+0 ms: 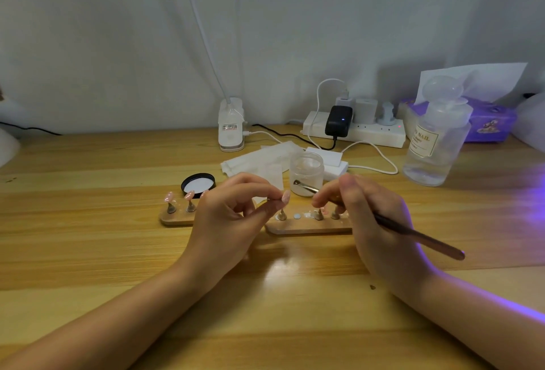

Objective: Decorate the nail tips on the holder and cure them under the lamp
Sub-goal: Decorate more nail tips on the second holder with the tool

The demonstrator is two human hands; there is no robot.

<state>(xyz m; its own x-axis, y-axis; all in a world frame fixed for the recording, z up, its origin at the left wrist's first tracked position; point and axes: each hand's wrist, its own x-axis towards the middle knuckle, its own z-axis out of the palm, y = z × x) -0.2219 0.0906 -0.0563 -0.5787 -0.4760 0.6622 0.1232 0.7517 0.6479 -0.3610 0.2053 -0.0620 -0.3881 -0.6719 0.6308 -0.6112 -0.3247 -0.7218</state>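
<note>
Forearms: both come in from the bottom corners of the frame and rest on the wooden desk, likely to steady fine work.
Left hand: thumb and forefinger pinch a pink nail tip, raised just above the holder, other fingers curled; held up probably for easier access.
Right hand: curled round a brown-handled tool, working end pointing toward the clear jar; tail sticks out to lower right.
Right holder: wooden strip at frame centre, small stands on it, partly hidden by the right hand.
Left holder: two pink tips on stands, left hand covers its right end.
Jar lid: lying off, just behind the left holder.
Lamp: not in view; purple glow at right edge suggests it sits off frame right.
Room: open desk in front of the holders; behind is crowded with the jar, tissues, power strip, cables, liquid bottle. Tool tail could catch the bottle on a swing right.
</note>
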